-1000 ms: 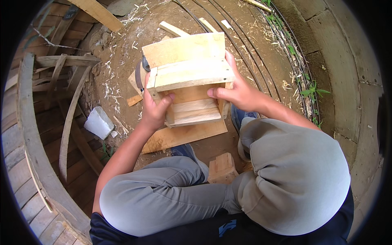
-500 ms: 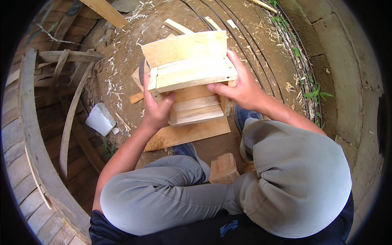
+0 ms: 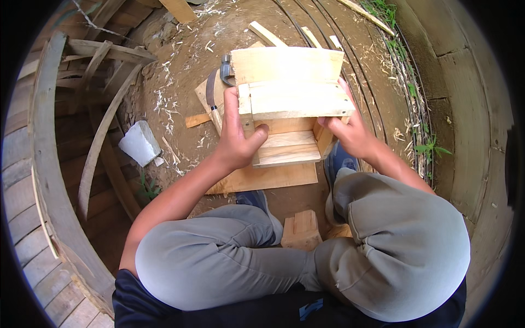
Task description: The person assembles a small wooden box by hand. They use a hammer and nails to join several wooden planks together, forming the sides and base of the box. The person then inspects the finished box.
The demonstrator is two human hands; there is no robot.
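Note:
Between my two hands is a small open wooden box (image 3: 295, 101) of pale nailed boards, held up in front of my knees. Its far board stands higher than the rest, and its hollow inside shows toward me. My left hand (image 3: 240, 134) grips the left end, thumb bent over the near edge. On the right end my right hand (image 3: 349, 131) is closed, its thumb at the near edge and its other fingers mostly hidden behind the wood. Just beyond the left hand lie a curved blade (image 3: 211, 90) with a wooden handle and a dark hammer head (image 3: 226, 70).
A flat board (image 3: 268, 177) lies on the dirt below the box. Near my shoes is a wooden block (image 3: 301, 229). A whitish stone (image 3: 140, 143) and a curved wooden frame (image 3: 49, 164) are at left. Black cables (image 3: 358, 71) cross the ground; a plank wall (image 3: 473, 109) stands at right.
Both hands have shifted right in the picture with the box still in their grip. The hammer head and more of the curved blade now show beside the box.

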